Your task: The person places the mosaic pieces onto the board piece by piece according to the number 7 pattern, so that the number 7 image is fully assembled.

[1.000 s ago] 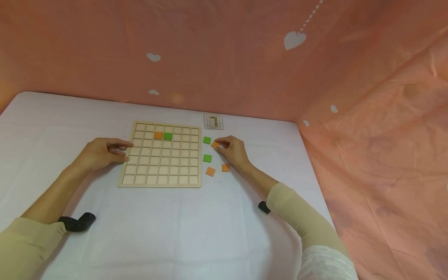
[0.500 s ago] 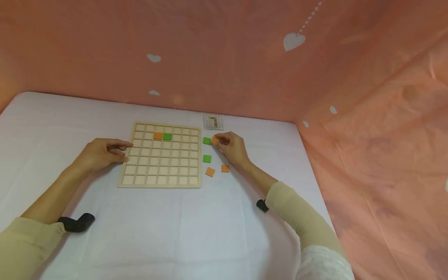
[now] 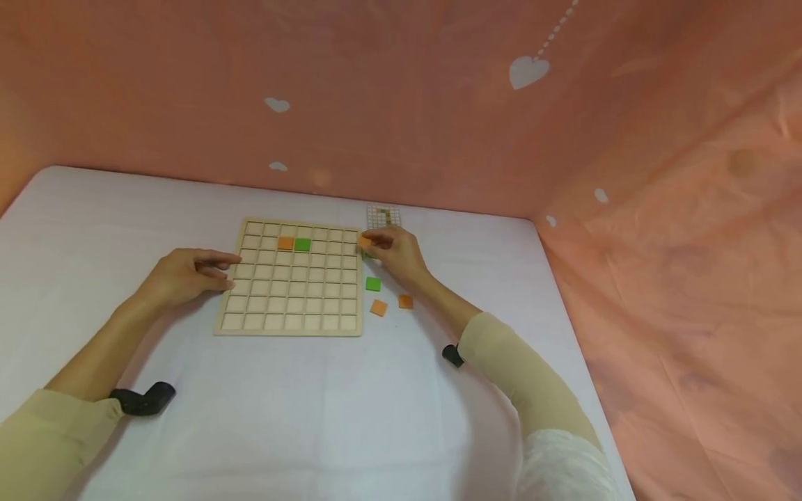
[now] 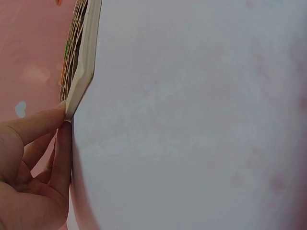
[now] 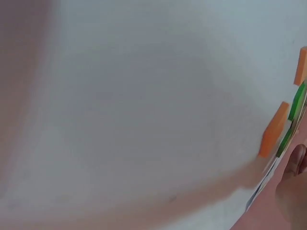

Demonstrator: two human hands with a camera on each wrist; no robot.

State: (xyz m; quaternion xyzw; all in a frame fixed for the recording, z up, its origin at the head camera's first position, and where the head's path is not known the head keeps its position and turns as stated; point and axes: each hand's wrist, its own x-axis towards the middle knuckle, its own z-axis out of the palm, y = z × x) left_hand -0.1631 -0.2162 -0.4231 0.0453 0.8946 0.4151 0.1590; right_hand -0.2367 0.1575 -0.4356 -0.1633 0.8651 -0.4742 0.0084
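A square wooden grid board [image 3: 288, 335] lies on the white table, with an orange tile [image 3: 285, 243] and a green tile [image 3: 303, 245] side by side in its upper cells. My left hand [image 3: 182, 276] is at the board's left edge, index finger and thumb extended and touching the rim [image 4: 82, 81]. Between thumb and fingers my right hand [image 3: 401, 256] pinches another orange tile [image 3: 364, 242] at the upper right of the board. Just under that hand a green tile [image 3: 368, 255] is partly hidden. In the right wrist view only part of the right hand [image 5: 293, 187] shows.
A small printed grid card [image 3: 383, 216] lies behind the right hand, partly covered. Right of the board lie a loose green tile [image 3: 373, 284] and two orange tiles, one nearer [image 3: 379, 307] and one farther right [image 3: 406, 301]. A pink cloth [image 3: 401, 104] hangs behind the table.
My right hand has lifted the orange tile from the loose tiles and carried it left to the board's right edge. The left hand stays at the rim.
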